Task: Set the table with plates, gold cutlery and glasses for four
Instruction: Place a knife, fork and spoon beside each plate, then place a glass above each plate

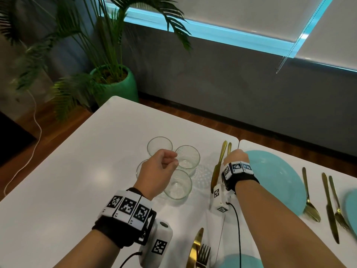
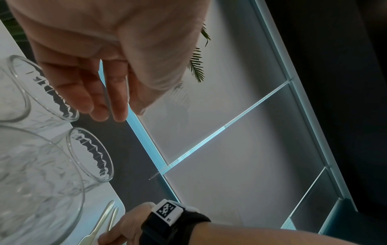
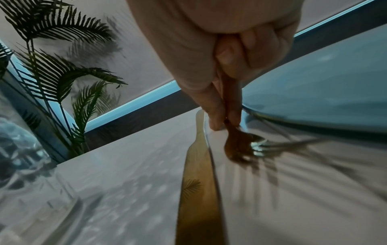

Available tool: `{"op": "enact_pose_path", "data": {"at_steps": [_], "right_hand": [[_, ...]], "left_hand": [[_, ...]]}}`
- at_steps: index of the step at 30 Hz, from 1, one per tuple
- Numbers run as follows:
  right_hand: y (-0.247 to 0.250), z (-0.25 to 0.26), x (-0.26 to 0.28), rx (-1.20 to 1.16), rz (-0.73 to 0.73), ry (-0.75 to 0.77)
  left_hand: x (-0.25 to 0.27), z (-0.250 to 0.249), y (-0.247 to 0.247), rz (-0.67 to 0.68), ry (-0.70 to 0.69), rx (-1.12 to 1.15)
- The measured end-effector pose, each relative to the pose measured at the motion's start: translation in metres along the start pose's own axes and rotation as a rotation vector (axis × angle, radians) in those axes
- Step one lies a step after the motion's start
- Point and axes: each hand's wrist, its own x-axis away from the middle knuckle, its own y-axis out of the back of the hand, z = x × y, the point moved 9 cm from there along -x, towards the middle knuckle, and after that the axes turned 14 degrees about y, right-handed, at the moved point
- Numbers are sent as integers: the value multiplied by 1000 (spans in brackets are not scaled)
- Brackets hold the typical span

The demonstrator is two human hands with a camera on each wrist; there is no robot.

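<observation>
White table (image 1: 81,171) carries four clear glasses (image 1: 188,157), teal plates (image 1: 274,176), gold knives (image 1: 216,171), forks (image 1: 339,207), a spoon (image 1: 310,202)

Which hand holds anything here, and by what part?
The right hand pinches a gold fork by its handle, just above the tines, beside the knife lying on the table. The left hand holds nothing, hovering over the glasses.
</observation>
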Motion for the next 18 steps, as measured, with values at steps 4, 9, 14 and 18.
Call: {"op": "enact_pose_path", "data": {"at_steps": [4, 9, 14, 18], "right_hand": [[-3, 2, -7, 47, 8, 4], [-4, 7, -5, 132, 18, 54], [13, 25, 12, 98, -29, 67], [11, 49, 49, -16, -10, 190]], "left_hand": [[0, 3, 2, -6, 6, 0], [2, 9, 8, -21, 18, -7], [7, 12, 18, -35, 49, 6], [16, 16, 51, -251, 39, 33]]}}
